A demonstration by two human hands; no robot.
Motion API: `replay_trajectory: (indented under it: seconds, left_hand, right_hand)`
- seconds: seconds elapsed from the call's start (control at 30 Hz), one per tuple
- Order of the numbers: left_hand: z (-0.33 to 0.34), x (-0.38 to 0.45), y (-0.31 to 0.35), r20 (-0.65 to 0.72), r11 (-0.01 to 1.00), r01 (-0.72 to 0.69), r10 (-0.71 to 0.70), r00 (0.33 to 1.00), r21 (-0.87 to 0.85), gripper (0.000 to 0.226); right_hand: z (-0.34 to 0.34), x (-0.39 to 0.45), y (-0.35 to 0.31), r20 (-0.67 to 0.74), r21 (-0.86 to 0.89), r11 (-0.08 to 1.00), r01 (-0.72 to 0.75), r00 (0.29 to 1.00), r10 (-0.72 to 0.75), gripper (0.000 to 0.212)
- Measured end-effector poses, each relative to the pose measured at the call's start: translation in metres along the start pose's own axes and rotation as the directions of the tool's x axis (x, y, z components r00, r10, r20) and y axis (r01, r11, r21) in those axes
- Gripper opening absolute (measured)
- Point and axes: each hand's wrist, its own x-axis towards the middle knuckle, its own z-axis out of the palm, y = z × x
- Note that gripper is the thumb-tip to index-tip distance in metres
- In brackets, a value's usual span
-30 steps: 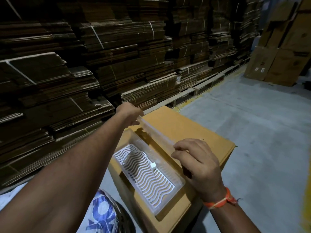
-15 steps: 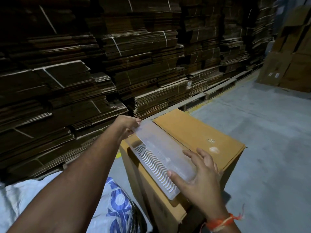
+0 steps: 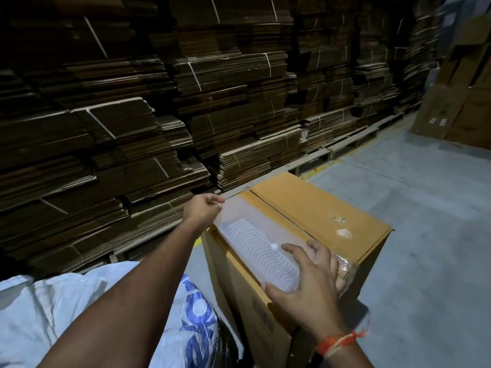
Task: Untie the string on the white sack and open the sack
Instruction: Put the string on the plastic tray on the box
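The left hand [image 3: 203,209] is pinching the far end of a clear plastic tray [image 3: 255,248] lying across the cardboard box [image 3: 318,213], while the right hand [image 3: 305,277] is gripping its near end, fingers spread over the top and thumb at the edge. The white sack [image 3: 79,309] is sitting low to the left, beside the box and beneath the left forearm, so that hand is nearer. Its string is not visible. Open floor [image 3: 425,235] is lying to the right.
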Motion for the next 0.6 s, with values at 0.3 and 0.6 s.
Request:
replay_trajectory:
  seconds: [0.3,0.6]
  left_hand:
    - [0.015,0.007,-0.008,0.018,0.999,-0.036,0.036,0.999,-0.006,0.018]
    - [0.022,0.019,-0.014,0.058,0.997,0.017,-0.013,0.998,-0.069,0.013]
  right_hand:
    - [0.017,-0.003,0.002,-0.008,-0.090,0.994,-0.060,0.998,0.060,0.087]
    - [0.021,-0.003,0.006,-0.028,-0.073,0.995,-0.065,0.998,0.063,0.087]
